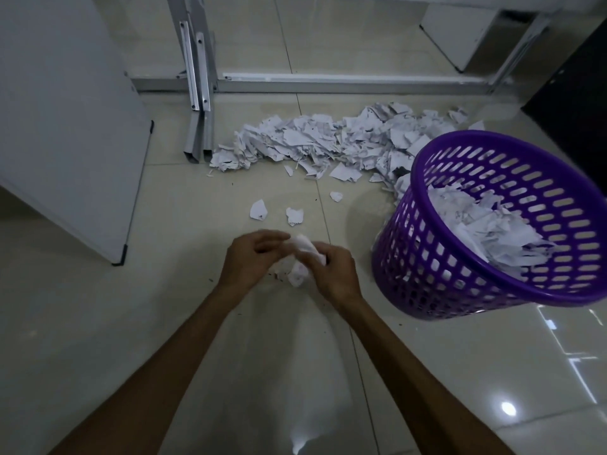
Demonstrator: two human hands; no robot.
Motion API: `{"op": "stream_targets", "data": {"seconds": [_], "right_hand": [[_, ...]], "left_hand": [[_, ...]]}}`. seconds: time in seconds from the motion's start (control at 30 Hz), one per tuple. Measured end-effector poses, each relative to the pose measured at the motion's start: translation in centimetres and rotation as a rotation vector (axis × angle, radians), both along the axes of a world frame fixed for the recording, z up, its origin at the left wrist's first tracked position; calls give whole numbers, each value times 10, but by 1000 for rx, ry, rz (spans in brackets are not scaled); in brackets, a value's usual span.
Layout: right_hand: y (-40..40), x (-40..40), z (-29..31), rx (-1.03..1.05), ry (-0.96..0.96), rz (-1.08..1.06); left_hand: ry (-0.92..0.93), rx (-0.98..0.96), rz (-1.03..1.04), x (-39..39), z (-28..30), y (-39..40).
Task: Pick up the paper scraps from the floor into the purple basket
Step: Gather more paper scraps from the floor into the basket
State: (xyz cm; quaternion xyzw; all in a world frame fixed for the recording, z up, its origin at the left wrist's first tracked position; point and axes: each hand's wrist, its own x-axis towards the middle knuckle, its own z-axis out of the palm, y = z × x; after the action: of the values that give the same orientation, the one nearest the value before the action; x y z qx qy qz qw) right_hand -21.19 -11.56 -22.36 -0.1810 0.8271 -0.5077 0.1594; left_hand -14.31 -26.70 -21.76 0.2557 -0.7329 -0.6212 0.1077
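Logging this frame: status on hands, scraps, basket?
Left hand and right hand both gripping a wad of scraps. Purple basket part full, at right. Big pile still on floor. Nothing in the way.

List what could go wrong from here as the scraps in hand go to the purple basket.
1. Both the left hand and the right hand loosely gather a bunch of scraps; bits may drop on the way over.
2. The purple basket already holds a heap of paper near its rim, so more may spill out.
3. Three stray scraps lie apart from the big pile and are easily missed.
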Motion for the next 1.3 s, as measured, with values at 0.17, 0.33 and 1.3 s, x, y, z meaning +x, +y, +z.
{"op": "stream_targets", "data": {"seconds": [0.17,0.33,1.3], "right_hand": [[-8,-21,89,-205,51,-68],[19,-33,182,-318,188,-139],[24,-17,134,209,446,160]], "left_hand": [[241,115,43,-38,83,5],[456,97,22,-79,159,41],[-44,212,148,-45,58,-2]]}}
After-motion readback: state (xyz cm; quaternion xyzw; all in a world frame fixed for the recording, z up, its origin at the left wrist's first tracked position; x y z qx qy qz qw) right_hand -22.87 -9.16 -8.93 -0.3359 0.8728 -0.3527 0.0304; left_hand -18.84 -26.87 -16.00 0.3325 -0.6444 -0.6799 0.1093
